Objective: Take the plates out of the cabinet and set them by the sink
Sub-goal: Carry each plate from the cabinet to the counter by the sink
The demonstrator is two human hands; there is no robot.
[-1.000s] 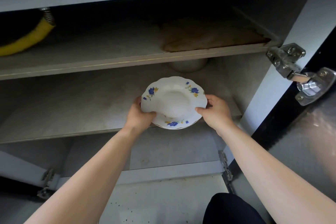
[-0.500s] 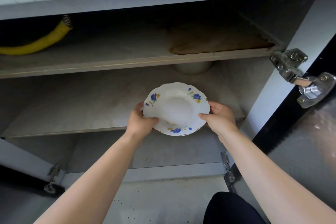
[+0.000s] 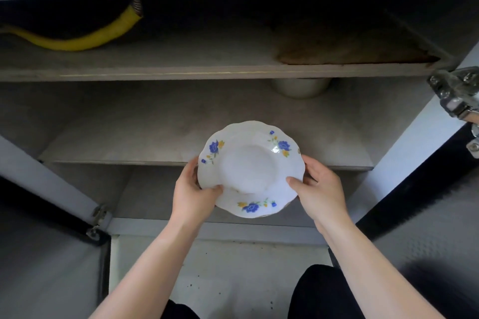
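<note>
Plates (image 3: 250,171), white with blue flowers on a scalloped rim, are sitting between my two hands in the head view. They are in front of the open cabinet (image 3: 404,153), their far half over the front edge of the middle shelf (image 3: 129,137) and their near half out past it. I am seeing a second rim peeking out under the top one at lower right, so I am treating this as a stack, count unknown.

My left hand (image 3: 193,194) is gripping the left rim with the thumb on top. My right hand (image 3: 321,189) is gripping the right rim the same way, and the fingers underneath are hidden.

Two things are worrying me. The glazed plates could be sliding on each other if I am tilting the stack while rising. The rim could also be clipping the upper shelf (image 3: 207,74) or the metal hinge (image 3: 456,96) at right while I am pulling back and turning toward the sink, which is not showing here.
</note>
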